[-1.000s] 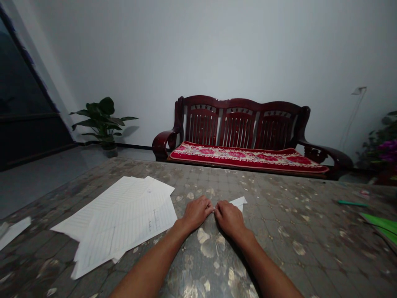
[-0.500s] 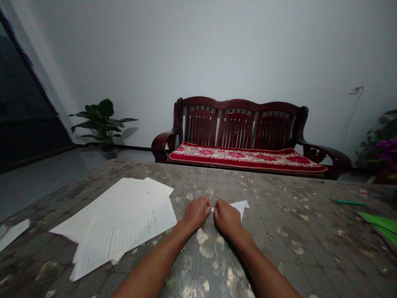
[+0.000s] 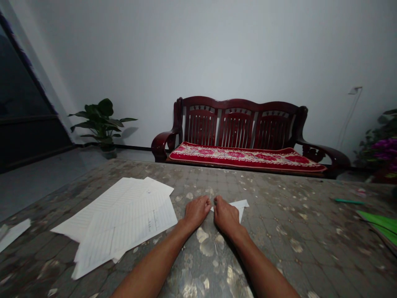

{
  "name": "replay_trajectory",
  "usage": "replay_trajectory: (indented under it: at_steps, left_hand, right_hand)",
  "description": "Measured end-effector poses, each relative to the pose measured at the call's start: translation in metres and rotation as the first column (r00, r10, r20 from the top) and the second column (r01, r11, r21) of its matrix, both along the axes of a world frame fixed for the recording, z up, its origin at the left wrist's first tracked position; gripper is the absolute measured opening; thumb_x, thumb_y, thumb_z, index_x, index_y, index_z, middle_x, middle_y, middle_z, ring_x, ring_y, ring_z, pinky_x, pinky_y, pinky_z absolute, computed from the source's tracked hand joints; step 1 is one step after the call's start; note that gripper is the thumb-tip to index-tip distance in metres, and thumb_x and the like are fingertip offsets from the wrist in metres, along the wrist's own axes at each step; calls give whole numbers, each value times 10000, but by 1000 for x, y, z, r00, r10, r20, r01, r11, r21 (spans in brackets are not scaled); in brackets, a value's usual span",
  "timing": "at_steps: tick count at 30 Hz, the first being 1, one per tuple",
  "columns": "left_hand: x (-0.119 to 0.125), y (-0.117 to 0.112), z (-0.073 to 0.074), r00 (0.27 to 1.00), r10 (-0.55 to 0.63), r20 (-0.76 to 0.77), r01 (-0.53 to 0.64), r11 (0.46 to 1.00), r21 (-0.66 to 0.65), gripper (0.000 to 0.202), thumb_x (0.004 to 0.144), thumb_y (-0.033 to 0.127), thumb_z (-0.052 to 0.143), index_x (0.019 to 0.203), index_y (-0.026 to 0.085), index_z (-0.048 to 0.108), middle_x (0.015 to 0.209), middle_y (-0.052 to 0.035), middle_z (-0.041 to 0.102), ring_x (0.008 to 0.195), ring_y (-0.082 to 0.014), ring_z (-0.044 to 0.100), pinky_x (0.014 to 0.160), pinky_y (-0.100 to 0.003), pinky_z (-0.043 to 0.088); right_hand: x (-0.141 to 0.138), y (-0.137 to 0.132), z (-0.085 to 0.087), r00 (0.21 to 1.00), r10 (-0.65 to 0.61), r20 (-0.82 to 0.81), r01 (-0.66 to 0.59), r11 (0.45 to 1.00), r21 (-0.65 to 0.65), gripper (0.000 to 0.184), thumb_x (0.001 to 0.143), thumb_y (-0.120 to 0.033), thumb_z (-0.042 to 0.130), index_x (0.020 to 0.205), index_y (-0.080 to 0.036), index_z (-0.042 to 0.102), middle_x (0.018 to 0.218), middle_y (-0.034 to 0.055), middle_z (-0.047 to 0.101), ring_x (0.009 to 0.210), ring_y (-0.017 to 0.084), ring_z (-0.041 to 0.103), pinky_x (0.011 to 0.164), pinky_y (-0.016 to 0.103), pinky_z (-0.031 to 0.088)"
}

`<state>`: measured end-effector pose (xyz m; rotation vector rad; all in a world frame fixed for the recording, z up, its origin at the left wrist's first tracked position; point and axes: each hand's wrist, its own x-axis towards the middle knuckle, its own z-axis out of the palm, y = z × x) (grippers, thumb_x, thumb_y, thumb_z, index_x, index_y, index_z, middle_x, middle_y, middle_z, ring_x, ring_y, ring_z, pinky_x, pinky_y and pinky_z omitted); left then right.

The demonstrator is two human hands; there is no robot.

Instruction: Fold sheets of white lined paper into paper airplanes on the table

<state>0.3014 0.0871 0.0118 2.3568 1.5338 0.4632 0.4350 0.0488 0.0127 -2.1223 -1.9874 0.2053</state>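
Both hands are close together at the middle of the patterned tabletop [image 3: 204,244]. A small folded piece of white paper [image 3: 241,207] lies under and beyond my right hand [image 3: 226,214], its pointed end sticking out to the right. My right hand's fingers are curled closed on that paper. Just across a narrow gap, my left hand [image 3: 197,211] is also closed, with its fingers at the paper's left end; the fingertips and most of the paper are hidden by the hands. Left of my forearms lie several overlapping lined sheets [image 3: 124,219], one with handwriting.
On the right of the table are a green pen [image 3: 349,201] and a bright green book or folder [image 3: 378,225]. White paper [image 3: 15,234] lies at the left edge. Beyond the table stand a dark red wooden bench [image 3: 238,124] and a potted plant [image 3: 102,122].
My right hand's knuckles have lifted very slightly, with the fingers still on the paper. The view has shifted a little; otherwise things stand as before.
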Motion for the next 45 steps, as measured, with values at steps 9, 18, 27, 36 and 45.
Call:
replay_trajectory:
  at_steps: [9,18,27,36,45]
  left_hand:
    - [-11,-2,-3,984,-12,180,14,1000,-5,257,854,63,496,931,192,705,997,-43,708,985,-177,643,894,-268,467]
    - [-5,-33,-30,952,-296,-77,305,938,164,418,951,202,454,1364,177,519,1439,-104,531,1353,-249,459,1163,-456,320]
    - [0,-38,-24,947,-254,-198,282,952,123,534,970,359,435,1465,161,399,1541,-119,391,1435,-260,337,1187,-485,253]
    - [4,-42,-30,943,-226,-246,264,956,131,628,981,502,358,1495,142,355,1570,-134,326,1468,-280,256,1189,-539,206]
    - [5,-42,-28,950,-209,-233,237,966,101,641,970,505,355,1503,151,345,1585,-120,295,1478,-272,232,1198,-526,189]
  right_hand:
    - [2,-2,-2,999,39,31,-40,999,12,341,935,-167,362,1254,-206,474,1117,109,692,974,222,673,743,309,400]
    - [6,-3,-4,997,63,-49,-62,998,12,398,960,-232,332,1338,-206,456,1206,113,670,1051,230,651,814,324,416]
    - [17,0,-3,987,70,-147,-77,996,-39,437,950,-243,339,1378,-214,424,1281,102,641,1116,223,630,860,308,413]
    - [33,5,-8,907,102,-408,-72,994,87,364,924,-255,372,1203,-208,601,1067,61,719,988,193,660,844,282,442]
    - [44,9,-1,905,220,-365,-139,962,234,293,880,-174,429,1043,-170,673,1073,75,697,1032,174,616,900,245,410]
